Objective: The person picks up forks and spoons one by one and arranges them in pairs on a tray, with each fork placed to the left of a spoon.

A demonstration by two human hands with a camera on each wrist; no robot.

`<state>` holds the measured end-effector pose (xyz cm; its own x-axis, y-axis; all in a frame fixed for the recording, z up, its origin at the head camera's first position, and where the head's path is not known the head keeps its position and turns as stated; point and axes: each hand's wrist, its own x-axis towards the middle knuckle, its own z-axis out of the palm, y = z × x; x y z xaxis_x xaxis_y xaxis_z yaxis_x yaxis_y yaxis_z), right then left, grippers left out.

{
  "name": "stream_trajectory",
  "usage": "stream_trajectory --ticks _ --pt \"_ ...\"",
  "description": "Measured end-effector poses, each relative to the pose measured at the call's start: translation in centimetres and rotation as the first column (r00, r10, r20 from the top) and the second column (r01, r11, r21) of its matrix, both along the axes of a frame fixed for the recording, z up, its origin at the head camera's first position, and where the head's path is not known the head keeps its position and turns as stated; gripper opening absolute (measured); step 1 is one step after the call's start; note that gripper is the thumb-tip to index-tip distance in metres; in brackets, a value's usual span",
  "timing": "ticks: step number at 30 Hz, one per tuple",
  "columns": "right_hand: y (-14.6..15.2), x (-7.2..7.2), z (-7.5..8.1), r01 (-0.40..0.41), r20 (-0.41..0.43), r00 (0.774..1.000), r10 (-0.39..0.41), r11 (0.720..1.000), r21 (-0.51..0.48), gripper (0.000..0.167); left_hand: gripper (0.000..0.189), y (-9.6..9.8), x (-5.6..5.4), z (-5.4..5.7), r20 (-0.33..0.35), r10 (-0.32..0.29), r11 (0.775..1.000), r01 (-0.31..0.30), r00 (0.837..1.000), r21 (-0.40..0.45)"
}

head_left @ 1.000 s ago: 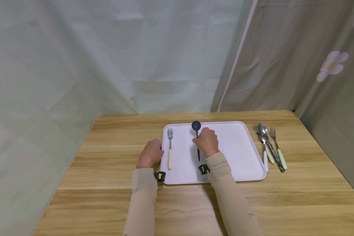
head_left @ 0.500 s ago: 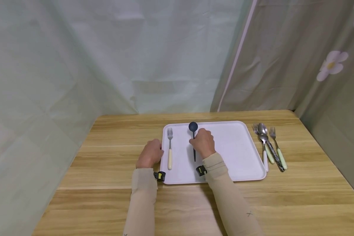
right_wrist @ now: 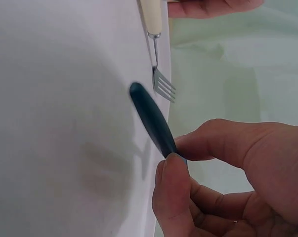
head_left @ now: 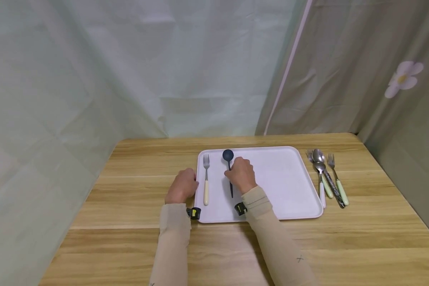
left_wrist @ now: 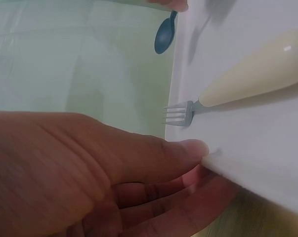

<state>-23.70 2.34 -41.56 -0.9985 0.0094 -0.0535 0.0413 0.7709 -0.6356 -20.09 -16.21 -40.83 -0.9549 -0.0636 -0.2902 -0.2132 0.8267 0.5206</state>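
My right hand [head_left: 242, 174] pinches a dark blue spoon [head_left: 228, 155] by the middle of its handle, between thumb and fingers. The spoon is held over the white tray [head_left: 271, 178], its bowl toward the far rim; in the right wrist view its handle [right_wrist: 151, 118] casts a shadow on the tray. My left hand [head_left: 182, 186] grips the tray's left rim, thumb [left_wrist: 191, 149] on top and fingers underneath. On the tray's left side lies a fork [head_left: 205, 178] with a cream handle, tines pointing away, between my two hands.
Several forks and spoons lie on the wooden table [head_left: 121, 206] right of the tray, among them a green-handled fork [head_left: 339, 186] and a white-handled spoon [head_left: 321, 186]. Curtains [head_left: 200, 71] hang behind the table.
My right hand has moved left with the dark blue spoon, bringing it closer to the fork on the tray. The left hand has stayed on the tray's rim.
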Motion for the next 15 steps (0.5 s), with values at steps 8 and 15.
stream_trajectory --ticks 8,15 --pt "-0.6 0.2 -0.2 -0.013 -0.021 1.0 0.014 0.999 0.032 0.024 0.012 0.1 0.0 0.1 0.015 0.007 1.0 -0.007 1.0 0.008" --pt "-1.2 0.4 -0.5 -0.041 -0.015 0.999 0.041 0.999 0.018 0.025 0.013 0.2 0.0 0.2 0.034 0.017 1.0 -0.017 0.999 0.008"
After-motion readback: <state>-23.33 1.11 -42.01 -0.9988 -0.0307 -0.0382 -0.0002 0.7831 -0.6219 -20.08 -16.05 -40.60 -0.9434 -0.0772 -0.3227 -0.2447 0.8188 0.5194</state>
